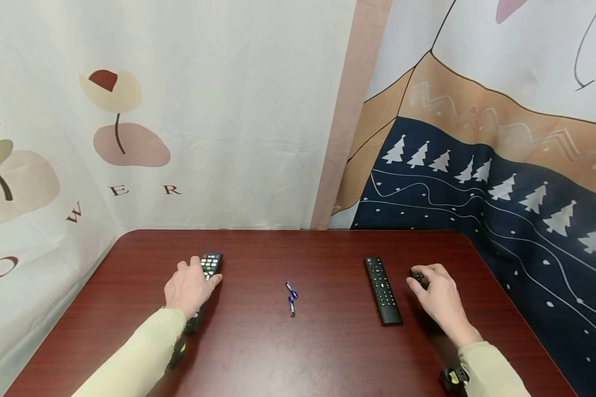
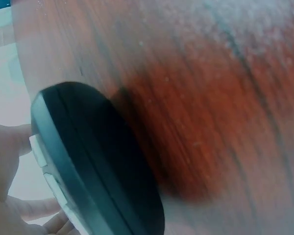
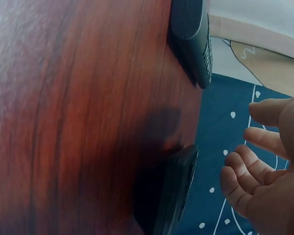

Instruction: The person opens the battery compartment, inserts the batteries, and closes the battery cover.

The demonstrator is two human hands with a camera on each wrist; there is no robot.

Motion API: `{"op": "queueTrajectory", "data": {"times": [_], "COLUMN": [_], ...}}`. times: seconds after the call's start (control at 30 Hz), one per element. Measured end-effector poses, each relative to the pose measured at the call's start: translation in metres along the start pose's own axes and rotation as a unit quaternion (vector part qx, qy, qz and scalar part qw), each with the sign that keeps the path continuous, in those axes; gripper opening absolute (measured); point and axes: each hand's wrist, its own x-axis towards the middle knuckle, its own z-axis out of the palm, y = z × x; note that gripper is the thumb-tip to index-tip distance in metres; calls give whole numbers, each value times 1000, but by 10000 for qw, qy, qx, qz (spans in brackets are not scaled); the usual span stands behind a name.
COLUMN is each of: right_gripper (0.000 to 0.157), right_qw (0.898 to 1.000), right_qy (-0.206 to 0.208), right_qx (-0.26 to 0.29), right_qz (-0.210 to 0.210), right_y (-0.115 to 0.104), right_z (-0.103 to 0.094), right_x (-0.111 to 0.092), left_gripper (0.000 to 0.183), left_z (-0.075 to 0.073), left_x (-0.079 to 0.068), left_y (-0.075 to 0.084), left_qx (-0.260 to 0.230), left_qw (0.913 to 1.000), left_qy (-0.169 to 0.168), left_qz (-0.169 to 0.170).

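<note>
A dark remote control with pale buttons lies lengthwise at the left of the table, partly covered by my left hand. In the left wrist view, the relaxed fingers lie over the button side of that remote; whether they touch it is hard to tell. On the right, my right hand is over another black remote, mostly hidden beneath it. The right wrist view shows its loosely bent fingers apart from this remote. A long black remote lies left of the right hand.
Two small blue-and-silver batteries lie close together mid-table. The reddish-brown wooden table ends at a far edge against a printed curtain. Dark blue patterned cloth hangs at the right.
</note>
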Motion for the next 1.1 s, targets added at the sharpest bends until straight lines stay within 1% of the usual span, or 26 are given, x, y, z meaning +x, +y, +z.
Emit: {"op": "queueTrajectory", "data": {"times": [0.2,0.5,0.73,0.87,1.1], "right_gripper": [28,30,33,33,34], "right_qw": [9999,9994,9980,9974,9968], "right_qy": [-4,-162,-416,-495,-500], "right_qx": [-99,-260,-369,-412,-515], "right_qz": [75,166,298,325,362], "right_y": [6,12,15,17,21], "right_z": [-2,-7,-9,-10,-10], "right_x": [1,3,4,4,3], "left_gripper": [73,75,76,77,80], "left_z": [0,2,1,0,1], "left_x": [0,0,-1,-2,-2], "left_y": [-2,-3,-4,-5,-4], "left_qx": [61,94,140,163,218], "left_qw": [10000,9999,9998,9998,9997], "left_qy": [-23,-58,-83,-97,-6], "left_qz": [-13,-82,-93,-94,-72]}}
